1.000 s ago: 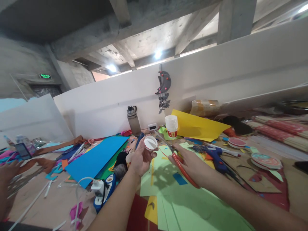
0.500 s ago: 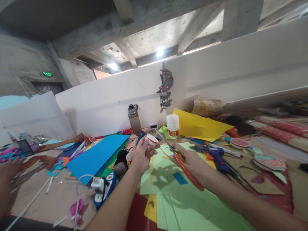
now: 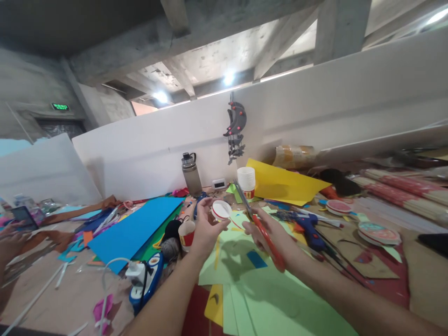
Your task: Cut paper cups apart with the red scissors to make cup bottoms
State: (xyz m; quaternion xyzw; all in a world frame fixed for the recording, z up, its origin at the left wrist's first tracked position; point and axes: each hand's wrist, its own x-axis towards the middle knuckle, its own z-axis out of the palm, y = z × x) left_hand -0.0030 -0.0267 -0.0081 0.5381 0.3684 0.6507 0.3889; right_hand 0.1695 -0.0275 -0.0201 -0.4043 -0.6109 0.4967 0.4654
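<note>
My left hand (image 3: 207,228) is closed on a round white paper cup piece (image 3: 221,209) with a red edge, gripped between thumb and fingers. Its flat white face shows. A pair of scissors (image 3: 266,238) with red-orange handles is in my right hand (image 3: 275,229), blades pointing up and away, just right of the cup piece. Between the two hands runs a thin red strip (image 3: 238,223). Behind them stands a stack of white paper cups (image 3: 246,178). Left of my left wrist is another paper cup (image 3: 186,232), partly hidden. Light green paper sheets (image 3: 280,298) lie beneath my hands.
Blue card (image 3: 136,228) and a power strip (image 3: 147,284) with a plugged cable lie left. A bottle (image 3: 192,175) stands at the white partition. Yellow card (image 3: 287,184), a blue glue gun (image 3: 311,228) and decorated discs (image 3: 380,232) are right. Another person's hand (image 3: 10,240) shows far left.
My left hand has tilted the cup piece so more of its flat face shows. The scissors have turned more upright. My view has swung slightly right.
</note>
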